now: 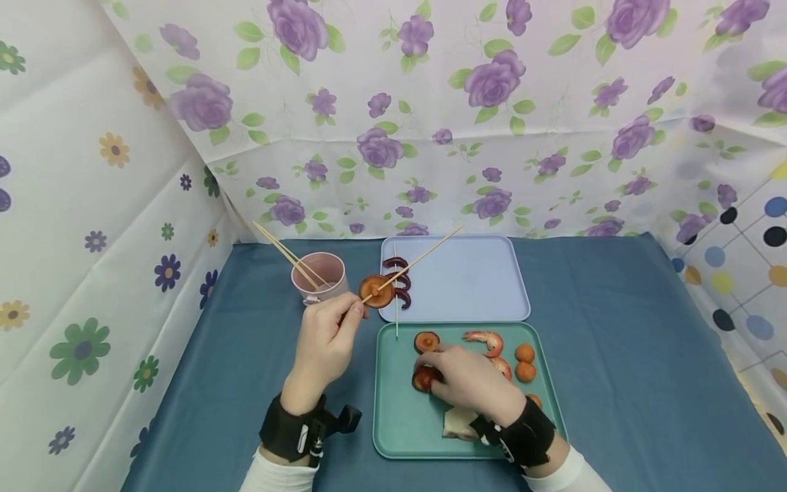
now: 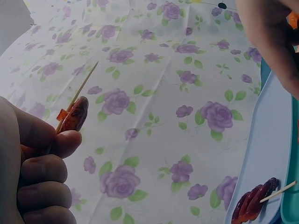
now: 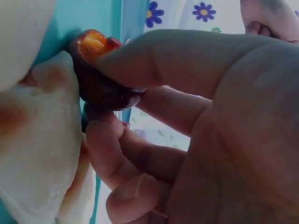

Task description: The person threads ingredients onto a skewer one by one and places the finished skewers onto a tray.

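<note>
Behind l. hand: pink cup, spare skewers.

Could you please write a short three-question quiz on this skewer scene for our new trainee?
1. True or false: the left hand holds a skewer with a mushroom slice on it.
2. Which tray does the right hand reach into: A) blue tray, B) green tray?
3. What does the pink cup hold?

Key: 1 true; 2 B, where it pinches a mushroom piece; 3 spare wooden sticks.
</note>
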Demonstrator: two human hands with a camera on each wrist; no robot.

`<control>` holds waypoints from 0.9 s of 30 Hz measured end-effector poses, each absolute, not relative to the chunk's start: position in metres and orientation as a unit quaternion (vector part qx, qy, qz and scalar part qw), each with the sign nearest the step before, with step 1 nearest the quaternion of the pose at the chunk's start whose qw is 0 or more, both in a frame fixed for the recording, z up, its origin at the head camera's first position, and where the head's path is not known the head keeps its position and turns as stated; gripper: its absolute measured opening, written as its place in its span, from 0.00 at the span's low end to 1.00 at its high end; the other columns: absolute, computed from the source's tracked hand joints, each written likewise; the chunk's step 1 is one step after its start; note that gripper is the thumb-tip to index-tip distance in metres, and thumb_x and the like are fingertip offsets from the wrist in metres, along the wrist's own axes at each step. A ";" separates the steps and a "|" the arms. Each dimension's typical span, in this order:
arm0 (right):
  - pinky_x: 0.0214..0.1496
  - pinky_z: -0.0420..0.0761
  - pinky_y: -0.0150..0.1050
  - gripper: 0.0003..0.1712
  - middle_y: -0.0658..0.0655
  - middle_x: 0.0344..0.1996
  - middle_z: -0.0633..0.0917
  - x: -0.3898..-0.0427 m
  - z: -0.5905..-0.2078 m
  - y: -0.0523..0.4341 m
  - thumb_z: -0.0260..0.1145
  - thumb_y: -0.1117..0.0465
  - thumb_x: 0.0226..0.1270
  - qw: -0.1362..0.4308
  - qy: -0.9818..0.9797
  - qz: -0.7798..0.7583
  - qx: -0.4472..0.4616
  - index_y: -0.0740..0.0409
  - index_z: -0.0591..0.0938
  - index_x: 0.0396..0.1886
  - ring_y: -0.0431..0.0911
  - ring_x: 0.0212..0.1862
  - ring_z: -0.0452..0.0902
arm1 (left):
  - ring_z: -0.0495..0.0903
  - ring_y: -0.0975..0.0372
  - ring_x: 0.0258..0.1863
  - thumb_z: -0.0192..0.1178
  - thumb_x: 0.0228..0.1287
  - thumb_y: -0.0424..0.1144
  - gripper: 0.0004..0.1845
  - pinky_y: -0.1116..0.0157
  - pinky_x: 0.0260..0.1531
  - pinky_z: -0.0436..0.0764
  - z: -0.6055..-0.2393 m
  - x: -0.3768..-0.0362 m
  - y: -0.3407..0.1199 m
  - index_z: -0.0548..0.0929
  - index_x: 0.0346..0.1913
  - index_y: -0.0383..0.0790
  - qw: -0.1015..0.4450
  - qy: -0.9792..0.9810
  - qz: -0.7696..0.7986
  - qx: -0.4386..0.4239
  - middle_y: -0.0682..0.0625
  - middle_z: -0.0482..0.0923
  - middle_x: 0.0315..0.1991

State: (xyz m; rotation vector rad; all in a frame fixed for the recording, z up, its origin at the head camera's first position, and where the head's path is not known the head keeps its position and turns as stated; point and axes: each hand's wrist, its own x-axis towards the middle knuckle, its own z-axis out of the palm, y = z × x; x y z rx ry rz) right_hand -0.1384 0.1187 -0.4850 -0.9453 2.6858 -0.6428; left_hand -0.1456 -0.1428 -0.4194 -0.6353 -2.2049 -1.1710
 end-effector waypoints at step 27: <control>0.40 0.83 0.39 0.22 0.62 0.46 0.83 -0.158 -0.440 0.160 0.48 0.54 0.92 0.065 0.793 -0.595 -0.115 0.56 0.79 0.72 0.53 0.39 0.82 | 0.64 0.70 0.17 0.58 0.75 0.26 0.12 0.67 0.18 0.65 -0.419 -0.145 -0.142 0.84 0.31 0.39 0.268 -0.825 -0.430 -0.249 0.58 0.69 0.19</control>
